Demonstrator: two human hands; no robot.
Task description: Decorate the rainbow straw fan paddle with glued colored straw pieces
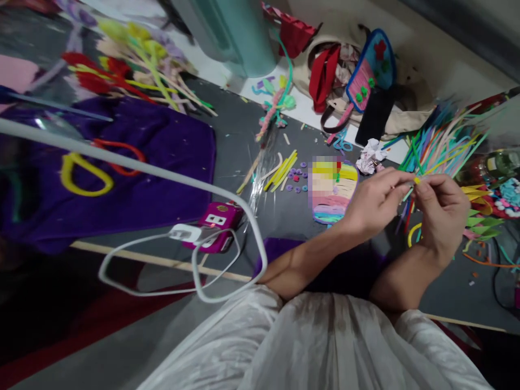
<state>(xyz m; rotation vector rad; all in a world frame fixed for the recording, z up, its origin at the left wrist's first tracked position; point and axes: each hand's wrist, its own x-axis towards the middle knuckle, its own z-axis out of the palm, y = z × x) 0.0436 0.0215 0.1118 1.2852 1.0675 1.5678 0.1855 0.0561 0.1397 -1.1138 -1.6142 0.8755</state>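
Observation:
My left hand [376, 201] and my right hand [441, 211] meet at the right of the desk, fingertips almost touching. Between the pinched fingers of both shows a small yellow pipe cleaner piece [416, 180]; most of it is hidden by the fingers. Just left of my left hand lies a rounded panel of striped, colourful pipe cleaners with a purple edge [335, 208], partly blurred out. Small purple coils [290, 188] and cut yellow pipe cleaners [283, 172] lie beside that panel. A large bundle of loose pipe cleaners [441, 143] stands right behind my hands.
A white cable [162, 169] crosses the left side near a magenta power adapter [219, 219] at the front edge. Purple cloth [179, 157] covers the left desk. Behind are a teal cylinder [247, 38], a beige bag [303, 73], a black phone [374, 116] and crumpled paper [370, 156].

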